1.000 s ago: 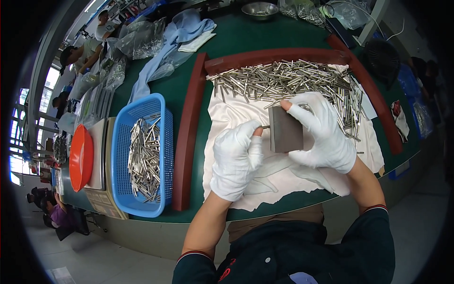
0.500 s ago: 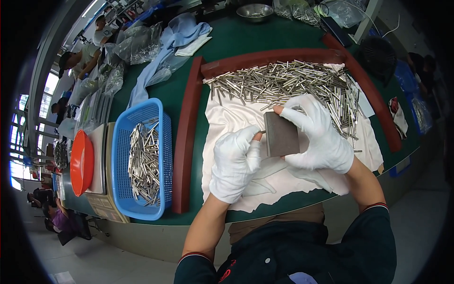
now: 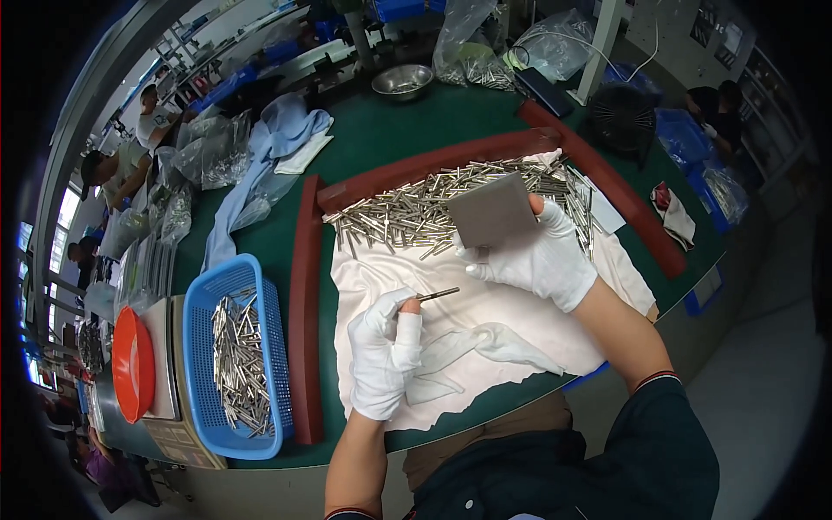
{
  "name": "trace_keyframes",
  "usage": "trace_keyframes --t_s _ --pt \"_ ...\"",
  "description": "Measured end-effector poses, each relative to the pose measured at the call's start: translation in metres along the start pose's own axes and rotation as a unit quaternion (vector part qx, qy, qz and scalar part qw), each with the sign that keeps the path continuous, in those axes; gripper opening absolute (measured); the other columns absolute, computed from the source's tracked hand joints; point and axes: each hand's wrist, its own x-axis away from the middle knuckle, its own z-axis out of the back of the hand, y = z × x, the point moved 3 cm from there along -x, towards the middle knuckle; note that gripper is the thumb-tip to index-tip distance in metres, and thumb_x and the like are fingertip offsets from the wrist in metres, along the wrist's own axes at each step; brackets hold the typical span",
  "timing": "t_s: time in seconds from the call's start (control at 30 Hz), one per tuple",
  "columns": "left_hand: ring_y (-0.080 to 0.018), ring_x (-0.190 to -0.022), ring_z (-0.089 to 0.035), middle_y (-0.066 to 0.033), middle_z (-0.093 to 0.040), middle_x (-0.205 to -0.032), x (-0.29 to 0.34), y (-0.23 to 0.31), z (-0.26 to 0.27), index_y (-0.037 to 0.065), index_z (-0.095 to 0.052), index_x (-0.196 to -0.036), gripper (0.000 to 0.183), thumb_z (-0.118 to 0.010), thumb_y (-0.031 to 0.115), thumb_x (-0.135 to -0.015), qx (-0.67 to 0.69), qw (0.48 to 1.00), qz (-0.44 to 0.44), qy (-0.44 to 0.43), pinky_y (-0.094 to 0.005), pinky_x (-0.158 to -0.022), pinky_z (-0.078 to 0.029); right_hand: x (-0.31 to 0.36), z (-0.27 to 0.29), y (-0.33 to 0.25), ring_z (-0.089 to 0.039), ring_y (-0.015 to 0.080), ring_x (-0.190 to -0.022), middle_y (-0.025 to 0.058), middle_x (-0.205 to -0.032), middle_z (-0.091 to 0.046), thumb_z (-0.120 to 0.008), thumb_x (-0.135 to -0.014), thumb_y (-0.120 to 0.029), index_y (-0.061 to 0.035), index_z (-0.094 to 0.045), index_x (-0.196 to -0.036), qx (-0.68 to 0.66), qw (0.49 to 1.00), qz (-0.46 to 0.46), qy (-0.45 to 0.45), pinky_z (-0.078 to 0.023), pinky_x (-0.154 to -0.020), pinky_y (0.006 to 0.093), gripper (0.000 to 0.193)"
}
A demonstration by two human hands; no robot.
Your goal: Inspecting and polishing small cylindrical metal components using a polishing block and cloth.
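My left hand [image 3: 386, 347], in a white glove with thumb and fingertip bare, pinches a thin metal pin [image 3: 439, 295] that points to the right. Held up in my gloved right hand [image 3: 546, 260] is a flat, square, grey-brown block [image 3: 492, 211], gripped along its right and lower edges. Pin and block are apart. Behind the block lies a wide heap of shiny metal pins [image 3: 390, 212] on a pale pink cloth [image 3: 355, 282]. A crumpled whitish cloth [image 3: 498, 345] rests on it below my hands.
Dark red bars [image 3: 305, 347] frame the cloth on the green table [image 3: 364, 121]. To the left stand a blue plastic basket [image 3: 282, 381] of pins and a red bowl [image 3: 133, 364]. Farther off are a metal bowl [image 3: 402, 81] and a black fan [image 3: 620, 121]. People work at the far left and right.
My right hand has tilted the block and moved it away from my left hand. The left hand has drawn back, and the pin in it now shows plainly. The whole view has shifted.
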Motion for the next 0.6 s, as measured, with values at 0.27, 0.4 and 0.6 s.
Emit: trace_keyframes --t_s 0.27,0.4,0.6 --pt "-0.0039 -0.059 -0.051 -0.0011 -0.059 -0.076 -0.002 -0.006 0.0 -0.003 -0.063 -0.099 0.016 -0.06 0.01 -0.09 0.045 0.998 0.031 -0.008 -0.0194 -0.054 -0.043 -0.001 -0.003 0.002 -0.051 0.0362 -0.109 0.0158 -0.123 -0.05 -0.071 -0.077 -0.038 -0.0073 -0.045 -0.13 0.0 0.999 0.014 0.032 -0.047 -0.089 0.0535 0.067" --pt "-0.0046 -0.064 -0.053 -0.0022 -0.059 -0.08 -0.005 -0.005 0.0 -0.003 -0.063 -0.099 0.017 -0.06 0.012 -0.091 0.058 0.998 0.029 -0.008 -0.0195 -0.055 -0.045 0.0 0.001 0.0 -0.051 0.0346 -0.111 0.0165 -0.128 -0.047 -0.068 -0.078 -0.041 -0.0061 -0.044 -0.131 0.064 0.997 0.022 0.045 -0.048 -0.088 0.0519 0.067" --pt "-0.0038 -0.064 -0.05 0.0001 -0.057 -0.076 -0.005 -0.006 0.003 -0.003 -0.062 -0.099 0.019 -0.057 0.014 -0.093 0.056 0.998 0.043 -0.002 -0.0196 -0.056 -0.043 0.008 -0.022 0.007 -0.052 0.0201 -0.107 0.0102 -0.12 -0.053 -0.068 -0.081 -0.045 -0.003 -0.041 -0.134 0.544 0.814 0.117 0.167 -0.041 -0.091 0.0327 0.073"
